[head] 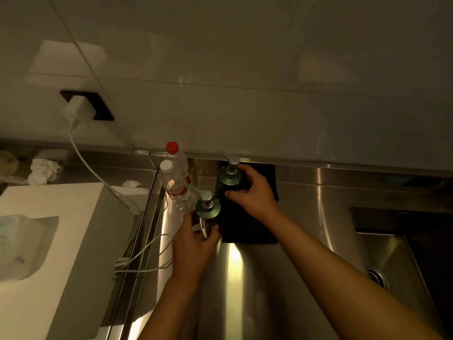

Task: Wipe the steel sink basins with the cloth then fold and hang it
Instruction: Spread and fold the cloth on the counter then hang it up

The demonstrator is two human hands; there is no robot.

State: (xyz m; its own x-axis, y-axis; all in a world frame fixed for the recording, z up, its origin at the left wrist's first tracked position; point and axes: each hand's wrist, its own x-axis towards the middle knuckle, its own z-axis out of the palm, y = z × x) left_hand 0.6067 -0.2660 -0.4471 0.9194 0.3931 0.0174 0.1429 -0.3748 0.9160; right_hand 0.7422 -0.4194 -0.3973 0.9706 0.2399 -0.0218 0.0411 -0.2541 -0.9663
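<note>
Two green pump bottles stand on the steel counter (247,278) at the back. My left hand (193,244) grips the nearer pump bottle (208,212) around its body. My right hand (255,192) holds the farther pump bottle (229,177), fingers curled around its side. A dark cloth or mat (247,229) lies flat on the counter under and behind my right hand. Part of a steel sink basin (397,261) with its drain (378,276) shows at the lower right.
Two clear water bottles (177,185) stand left of the pump bottles. A white box-like appliance (61,229) fills the left side, with white cables (137,256) and a charger in a wall socket (78,109). Crumpled tissues (43,170) lie at the far left.
</note>
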